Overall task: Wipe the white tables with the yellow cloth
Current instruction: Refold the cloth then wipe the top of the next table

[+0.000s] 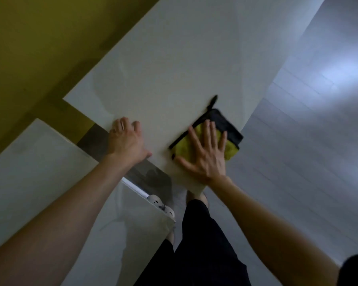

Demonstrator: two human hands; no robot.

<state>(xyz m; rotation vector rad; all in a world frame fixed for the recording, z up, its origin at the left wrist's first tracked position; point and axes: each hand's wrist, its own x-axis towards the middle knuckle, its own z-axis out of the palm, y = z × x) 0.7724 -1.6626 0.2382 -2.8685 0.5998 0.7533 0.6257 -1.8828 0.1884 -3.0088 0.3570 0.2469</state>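
- While the right hand [205, 153] lies flat on the yellow cloth [207, 141] just right of the frame's centre, its fingers are spread apart and straight, pressing rather than clamping.
- That cloth is yellow with a dark grey part and black edging; it sits on the larger white table [174, 65] close to the table's right-hand edge, with a short black loop [213, 100] sticking out toward the upper part of the frame.
- Left of centre, the left hand [126, 141] rests on the same table at its near edge, fingers slightly curled and loosely apart, closed on nothing.
- A second white table [39, 162] fills the lower left of the frame, separated from the first by a narrow gap.
- An olive-yellow wall [29, 48] takes up the upper left.
- Pale grey floor [308, 141] runs down the right side, with a bright glare patch at the upper right.
- Dark trousers [198, 244] show at the bottom centre, and a light-coloured shoe [160, 204] with holes peeks out beside the lower table's edge.
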